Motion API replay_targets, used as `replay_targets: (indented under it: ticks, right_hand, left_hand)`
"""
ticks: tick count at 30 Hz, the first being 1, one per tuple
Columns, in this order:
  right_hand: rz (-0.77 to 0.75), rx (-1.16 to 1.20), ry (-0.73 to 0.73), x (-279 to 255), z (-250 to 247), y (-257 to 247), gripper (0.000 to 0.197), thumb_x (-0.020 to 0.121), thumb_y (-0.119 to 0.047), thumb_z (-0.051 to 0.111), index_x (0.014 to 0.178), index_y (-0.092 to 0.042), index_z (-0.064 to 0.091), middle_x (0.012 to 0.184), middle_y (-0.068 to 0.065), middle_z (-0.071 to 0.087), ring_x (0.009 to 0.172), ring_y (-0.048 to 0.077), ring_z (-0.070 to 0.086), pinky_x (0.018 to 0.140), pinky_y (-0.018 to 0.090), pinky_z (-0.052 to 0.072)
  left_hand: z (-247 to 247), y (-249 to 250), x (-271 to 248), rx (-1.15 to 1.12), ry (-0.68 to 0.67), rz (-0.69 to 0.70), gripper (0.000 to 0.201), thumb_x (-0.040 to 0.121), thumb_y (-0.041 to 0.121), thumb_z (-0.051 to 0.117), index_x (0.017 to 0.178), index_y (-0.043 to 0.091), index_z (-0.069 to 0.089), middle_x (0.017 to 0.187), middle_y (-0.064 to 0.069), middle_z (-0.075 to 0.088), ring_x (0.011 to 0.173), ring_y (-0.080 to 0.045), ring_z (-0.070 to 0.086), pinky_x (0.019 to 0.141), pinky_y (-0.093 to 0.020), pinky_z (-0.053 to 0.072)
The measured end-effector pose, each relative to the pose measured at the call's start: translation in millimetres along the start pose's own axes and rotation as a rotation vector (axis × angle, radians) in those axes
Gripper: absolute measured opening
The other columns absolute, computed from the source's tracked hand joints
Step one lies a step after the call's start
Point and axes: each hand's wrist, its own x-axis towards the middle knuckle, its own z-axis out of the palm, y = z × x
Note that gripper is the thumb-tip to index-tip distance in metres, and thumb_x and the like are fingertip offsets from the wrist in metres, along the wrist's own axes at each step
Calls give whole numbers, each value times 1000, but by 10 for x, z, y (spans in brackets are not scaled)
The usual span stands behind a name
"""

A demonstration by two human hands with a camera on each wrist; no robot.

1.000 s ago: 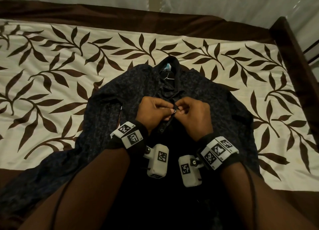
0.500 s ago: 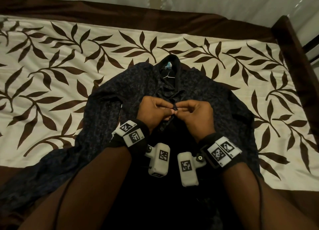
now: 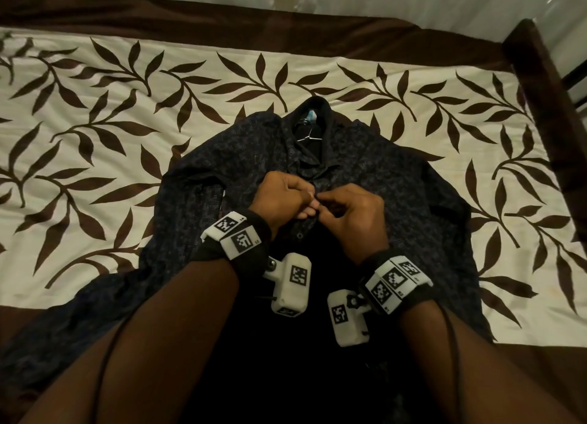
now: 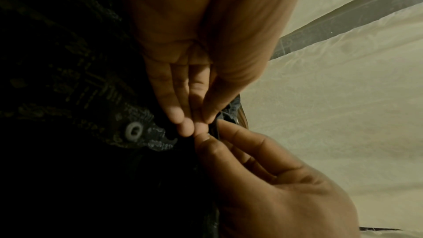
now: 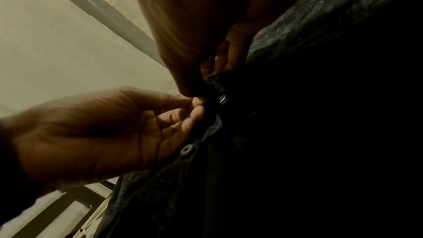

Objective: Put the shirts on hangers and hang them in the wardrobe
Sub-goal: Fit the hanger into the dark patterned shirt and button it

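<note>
A dark patterned shirt (image 3: 397, 182) lies spread face up on the bed, collar pointing away from me. A hanger (image 3: 307, 130) shows inside the collar. My left hand (image 3: 309, 202) and right hand (image 3: 327, 205) meet over the button strip just below the collar, each pinching an edge of the shirt front. In the left wrist view my left fingertips (image 4: 185, 124) press the dark cloth edge against the right hand's fingers, with a grey button (image 4: 133, 130) nearby. The right wrist view shows a button (image 5: 223, 98) at the pinch and another button (image 5: 187, 149) lower down.
The bed is covered by a cream bedsheet (image 3: 95, 137) with brown leaf print and a dark brown border. A dark wooden bed frame (image 3: 546, 83) runs along the right side. Pale curtains (image 3: 413, 0) hang behind the bed. The shirt's left sleeve trails off the near edge.
Both hands stay pinched at the same spot on the shirt front; the fingers shifted slightly and the thumbs drew closer together. The shirt has not moved.
</note>
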Motion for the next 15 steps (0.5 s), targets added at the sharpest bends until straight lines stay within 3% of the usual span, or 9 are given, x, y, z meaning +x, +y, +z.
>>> replay_targets:
  ticks: [3,6,11,15]
  right_hand:
    - [-36,-59,8,-18,16,35,17,75,-8,77,92,-8,79,83,6,68,70,17,64,63,33,55]
    - [-61,-73,-4,-31,28,28,14,76,-7,76,90,-7,76,83,6,67,70,17,63,64,34,55]
    - [57,-57,49,-63,43,-74,19,77,-4,74,86,-11,58,79,-2,62,68,13,57,63,31,52]
    - [91,-17,99,-99,62,-114,24,79,-1,74,94,-12,58,79,-10,62,69,5,60,63,17,51]
  left_hand:
    - [18,37,-22,-37,7,-18,21,100,13,58,84,3,67,71,-8,71,60,-13,65,57,-19,53]
    - [42,26,-27,-96,33,-59,31,96,25,65,88,-5,69,73,-12,70,55,-11,63,56,-18,54]
    - [129,9,-55,-204,62,-98,23,87,5,74,103,-10,67,75,-13,68,56,-11,65,59,-19,57]
    - [192,-20,-84,-213,100,-74,12,81,1,78,83,-2,66,67,-10,67,54,-12,65,55,-18,56]
